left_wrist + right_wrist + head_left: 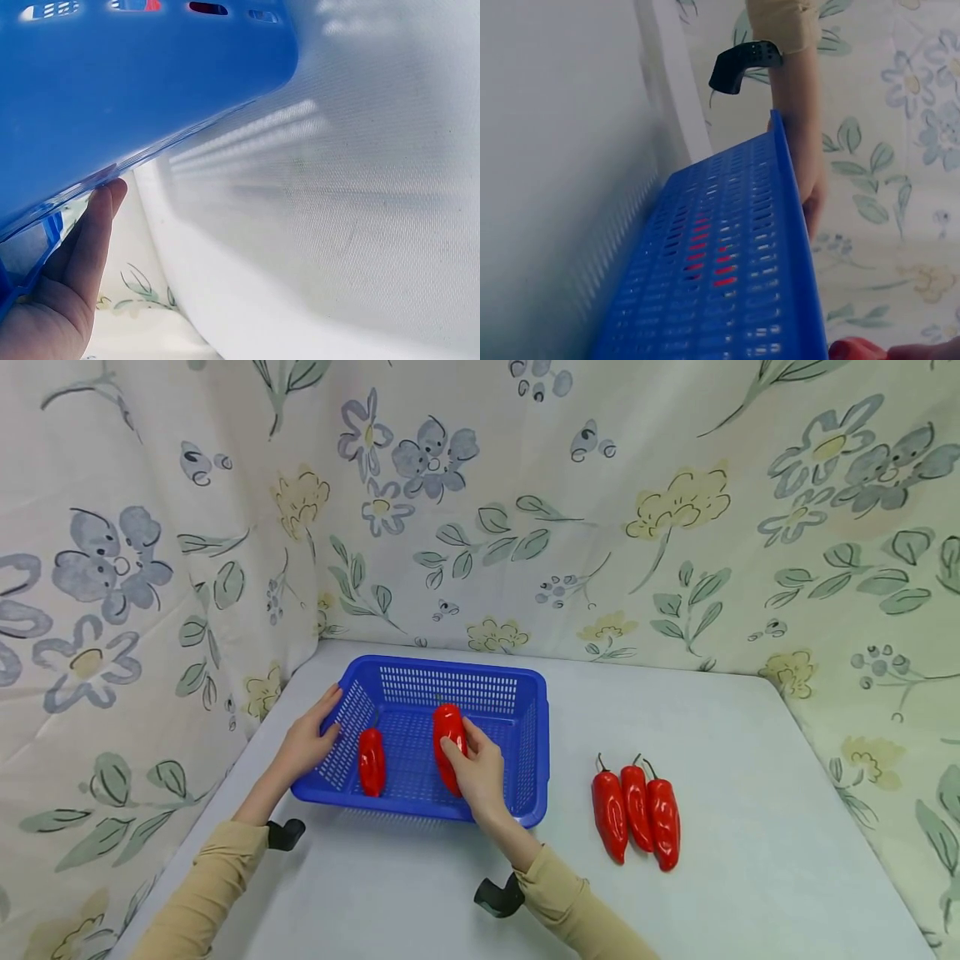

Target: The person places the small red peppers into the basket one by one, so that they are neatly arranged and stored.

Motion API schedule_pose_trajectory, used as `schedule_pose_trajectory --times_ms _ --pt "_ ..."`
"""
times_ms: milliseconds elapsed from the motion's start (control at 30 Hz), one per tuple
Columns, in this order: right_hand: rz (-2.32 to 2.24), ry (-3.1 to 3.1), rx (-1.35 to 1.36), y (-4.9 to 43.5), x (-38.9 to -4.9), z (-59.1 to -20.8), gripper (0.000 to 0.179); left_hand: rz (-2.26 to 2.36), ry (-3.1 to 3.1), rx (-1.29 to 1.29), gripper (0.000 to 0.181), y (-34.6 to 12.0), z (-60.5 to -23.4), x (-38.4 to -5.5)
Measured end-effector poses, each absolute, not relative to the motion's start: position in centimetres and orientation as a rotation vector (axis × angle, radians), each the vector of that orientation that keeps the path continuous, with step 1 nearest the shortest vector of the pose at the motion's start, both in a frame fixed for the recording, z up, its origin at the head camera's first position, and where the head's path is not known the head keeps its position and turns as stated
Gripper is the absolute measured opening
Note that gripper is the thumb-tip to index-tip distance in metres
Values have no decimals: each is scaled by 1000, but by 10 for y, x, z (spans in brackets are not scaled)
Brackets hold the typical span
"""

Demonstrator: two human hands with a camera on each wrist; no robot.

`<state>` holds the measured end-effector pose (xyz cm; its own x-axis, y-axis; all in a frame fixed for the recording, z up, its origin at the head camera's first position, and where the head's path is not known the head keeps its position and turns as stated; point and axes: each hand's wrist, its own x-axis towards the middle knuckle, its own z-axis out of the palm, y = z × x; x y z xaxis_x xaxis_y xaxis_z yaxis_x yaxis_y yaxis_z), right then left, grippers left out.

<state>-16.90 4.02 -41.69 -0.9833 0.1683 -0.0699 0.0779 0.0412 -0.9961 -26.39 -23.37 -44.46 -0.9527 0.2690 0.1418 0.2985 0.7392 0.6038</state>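
A blue plastic basket [420,810] with slotted walls stands on the white table. Over its left rim lies my left hand [306,739], thumb on the inside and fingers along the outer wall, holding the edge. My right hand [480,774] grips a glossy red pepper [447,752] between thumb and fingers, above the right half of the basket. Another red pepper [371,762] lies inside near the left wall. In the right wrist view, the held pepper's red end [853,349] shows at the bottom edge, beyond the basket's rim.
Three red peppers with green stems, the middle one [637,808] among them, lie side by side on the table [750,793] right of the basket. A flowered cloth [585,527] hangs behind and along the left side. Both wrists carry a black camera mount [498,896].
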Motion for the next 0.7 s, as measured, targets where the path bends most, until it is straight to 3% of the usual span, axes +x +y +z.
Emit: schedule_pose_trajectory --times_ms 700 --pt "2032 -2305 -338 -3 -191 -419 51 -1013 -2877 -486 61 -233 -445 -264"
